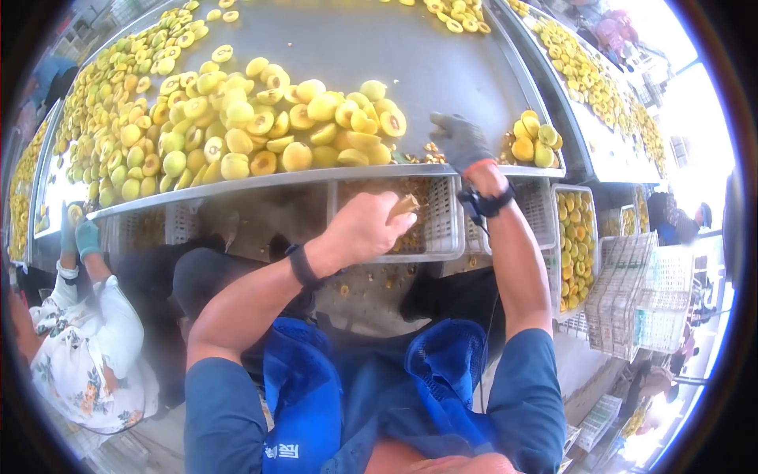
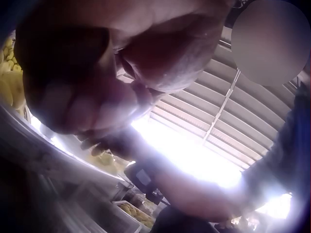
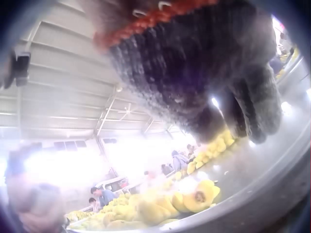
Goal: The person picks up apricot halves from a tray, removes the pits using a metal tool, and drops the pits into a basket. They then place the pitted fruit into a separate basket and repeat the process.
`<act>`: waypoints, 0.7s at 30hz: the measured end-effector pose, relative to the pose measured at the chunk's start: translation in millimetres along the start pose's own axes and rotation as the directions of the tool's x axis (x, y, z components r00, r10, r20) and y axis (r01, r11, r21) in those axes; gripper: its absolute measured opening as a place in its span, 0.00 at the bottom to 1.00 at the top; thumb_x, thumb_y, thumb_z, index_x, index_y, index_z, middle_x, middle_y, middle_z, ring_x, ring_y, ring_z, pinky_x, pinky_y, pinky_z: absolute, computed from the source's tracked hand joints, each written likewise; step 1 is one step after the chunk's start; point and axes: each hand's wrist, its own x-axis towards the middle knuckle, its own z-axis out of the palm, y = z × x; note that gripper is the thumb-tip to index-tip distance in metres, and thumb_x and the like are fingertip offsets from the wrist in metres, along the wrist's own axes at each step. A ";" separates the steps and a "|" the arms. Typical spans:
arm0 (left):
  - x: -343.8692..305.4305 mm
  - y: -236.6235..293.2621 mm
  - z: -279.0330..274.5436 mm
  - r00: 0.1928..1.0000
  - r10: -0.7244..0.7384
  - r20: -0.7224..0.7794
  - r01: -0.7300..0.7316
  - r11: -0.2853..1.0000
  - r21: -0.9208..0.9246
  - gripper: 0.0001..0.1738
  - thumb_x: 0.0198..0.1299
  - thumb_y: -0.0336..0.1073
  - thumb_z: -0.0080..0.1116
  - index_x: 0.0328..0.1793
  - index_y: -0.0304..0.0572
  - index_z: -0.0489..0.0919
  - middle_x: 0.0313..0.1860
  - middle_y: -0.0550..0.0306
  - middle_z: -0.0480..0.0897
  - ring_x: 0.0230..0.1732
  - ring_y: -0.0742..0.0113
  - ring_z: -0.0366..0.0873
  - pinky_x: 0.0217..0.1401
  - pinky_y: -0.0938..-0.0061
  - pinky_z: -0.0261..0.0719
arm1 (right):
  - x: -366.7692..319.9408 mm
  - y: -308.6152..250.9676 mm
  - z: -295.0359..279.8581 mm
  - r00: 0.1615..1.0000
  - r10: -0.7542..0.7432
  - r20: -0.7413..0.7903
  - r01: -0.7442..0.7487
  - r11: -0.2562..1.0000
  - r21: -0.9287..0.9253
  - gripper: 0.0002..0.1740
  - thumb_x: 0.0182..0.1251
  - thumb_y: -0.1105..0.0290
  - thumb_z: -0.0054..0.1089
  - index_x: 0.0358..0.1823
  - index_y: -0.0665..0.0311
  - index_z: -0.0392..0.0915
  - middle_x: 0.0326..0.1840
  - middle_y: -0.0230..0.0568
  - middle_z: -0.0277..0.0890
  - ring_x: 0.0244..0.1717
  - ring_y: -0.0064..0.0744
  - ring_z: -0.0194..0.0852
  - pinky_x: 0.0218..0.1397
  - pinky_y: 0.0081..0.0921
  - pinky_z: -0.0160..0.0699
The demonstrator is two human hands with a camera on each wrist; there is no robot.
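Observation:
My bare left hand (image 1: pixel 365 225) grips a short brown, wood-like piece (image 1: pixel 405 207) that pokes out past the thumb, just off the table's front edge. In the left wrist view the curled fingers (image 2: pixel 97 104) are dark and hide most of it. My right hand (image 1: pixel 462 142), in a grey knit glove with a red cuff, is over the metal table (image 1: pixel 442 75) with its fingers loosely extended and nothing visible in them. Small brown pits and scraps (image 1: pixel 433 152) lie beside it. Left of it spreads a large heap of halved yellow peaches (image 1: pixel 237 134).
A smaller peach pile (image 1: pixel 535 141) sits at the table's right corner. Below the front edge stand a white plastic crate (image 1: pixel 442 225) and a crate of peaches (image 1: pixel 575 245). Stacked crates (image 1: pixel 643 296) are at the right. Another person's gloved hand (image 1: pixel 87 235) works at the left.

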 end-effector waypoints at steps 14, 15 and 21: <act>5.3 -15.5 -13.2 0.964 0.100 -0.248 -0.121 0.990 -0.073 0.21 0.71 0.43 0.60 0.39 0.25 0.77 0.28 0.30 0.79 0.27 0.36 0.77 0.37 0.51 0.75 | 58.6 -20.5 44.1 0.961 0.187 0.202 -0.228 0.951 0.207 0.23 0.63 0.61 0.72 0.57 0.62 0.85 0.49 0.50 0.88 0.46 0.44 0.89 0.51 0.36 0.86; 6.9 -18.2 -12.0 0.960 0.101 -0.260 -0.123 0.990 -0.069 0.21 0.72 0.43 0.59 0.38 0.26 0.77 0.27 0.34 0.79 0.25 0.41 0.77 0.34 0.54 0.75 | 48.4 -19.5 41.6 0.958 0.217 0.189 -0.271 0.904 0.331 0.22 0.63 0.63 0.71 0.57 0.63 0.84 0.47 0.50 0.88 0.43 0.40 0.90 0.49 0.34 0.86; 7.4 0.7 -14.0 0.986 -0.126 -0.105 0.074 0.913 -0.401 0.18 0.80 0.43 0.50 0.36 0.39 0.74 0.21 0.65 0.74 0.15 0.80 0.69 0.17 0.79 0.66 | -30.8 -66.3 -10.9 0.968 0.236 0.081 -0.227 0.697 0.680 0.21 0.69 0.68 0.69 0.62 0.66 0.81 0.41 0.42 0.87 0.39 0.27 0.88 0.40 0.29 0.85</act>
